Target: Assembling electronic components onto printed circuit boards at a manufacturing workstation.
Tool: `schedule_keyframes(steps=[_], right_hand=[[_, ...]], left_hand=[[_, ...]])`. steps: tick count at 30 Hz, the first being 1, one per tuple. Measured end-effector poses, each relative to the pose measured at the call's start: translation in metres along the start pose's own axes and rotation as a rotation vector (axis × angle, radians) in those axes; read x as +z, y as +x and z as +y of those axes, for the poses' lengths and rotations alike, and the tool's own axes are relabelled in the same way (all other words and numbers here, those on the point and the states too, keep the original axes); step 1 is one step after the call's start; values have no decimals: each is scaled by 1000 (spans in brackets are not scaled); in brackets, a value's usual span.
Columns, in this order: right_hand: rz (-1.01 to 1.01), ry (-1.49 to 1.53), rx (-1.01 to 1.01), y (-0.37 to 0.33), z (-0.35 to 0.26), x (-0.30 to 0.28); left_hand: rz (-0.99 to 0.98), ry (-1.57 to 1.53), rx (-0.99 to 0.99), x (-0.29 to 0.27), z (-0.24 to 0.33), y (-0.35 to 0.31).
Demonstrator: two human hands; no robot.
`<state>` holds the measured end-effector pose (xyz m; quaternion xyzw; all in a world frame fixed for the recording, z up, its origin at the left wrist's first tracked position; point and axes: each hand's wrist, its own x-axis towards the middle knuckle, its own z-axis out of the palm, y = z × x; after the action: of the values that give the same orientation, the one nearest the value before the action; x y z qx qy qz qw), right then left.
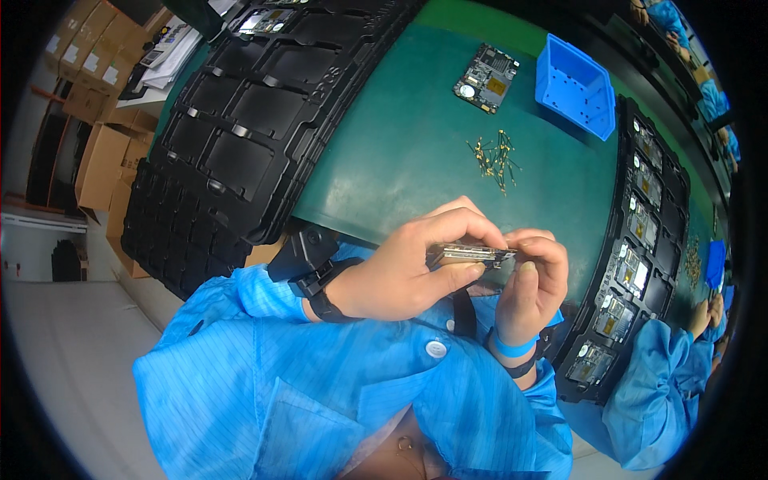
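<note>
A broad green bench mat [384, 160] spans the scene, edged on the left by a large black moulded plastic tray [240, 164] with a board at its far end. On the right, a narrower black plastic tray [661, 254] carries a row of boards in its left-hand pockets; whether these are finished cannot be told. The open bright-blue plastic bin [572, 88] stands far right on the mat.

Near the middle, the left hand [400, 268] pinches a thin, silver-edged electronic board [468, 254] between thumb and fingers. The right hand [528, 280] is narrowed, fingertips gathered at that board's right end. Work on this piece looks under way, not complete. Another dark rectangular circuit board [486, 78] lies far off beside the bin, apparently waiting. Nearer lies a loose heap of short, thin black cables with gold-coloured ends [496, 160], so plenty seem left to use.

The held board shows only edge-on, its faces hidden; whether the right fingertips grip a cable cannot be made out.
</note>
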<state>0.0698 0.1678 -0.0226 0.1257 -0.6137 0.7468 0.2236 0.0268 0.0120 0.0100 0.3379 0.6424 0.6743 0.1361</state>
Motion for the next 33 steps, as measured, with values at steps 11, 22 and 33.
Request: schedule_keyframes(steps=[11, 22, 33], right_hand=[[-55, 186, 280, 2, -9, -3], [-89, 138, 304, 4, -13, -8], [-99, 136, 281, 4, -11, -8]], left_hand=[[16, 83, 24, 0, 2, -2], [18, 272, 193, -1, 1, 1], [26, 295, 215, -1, 2, 1]])
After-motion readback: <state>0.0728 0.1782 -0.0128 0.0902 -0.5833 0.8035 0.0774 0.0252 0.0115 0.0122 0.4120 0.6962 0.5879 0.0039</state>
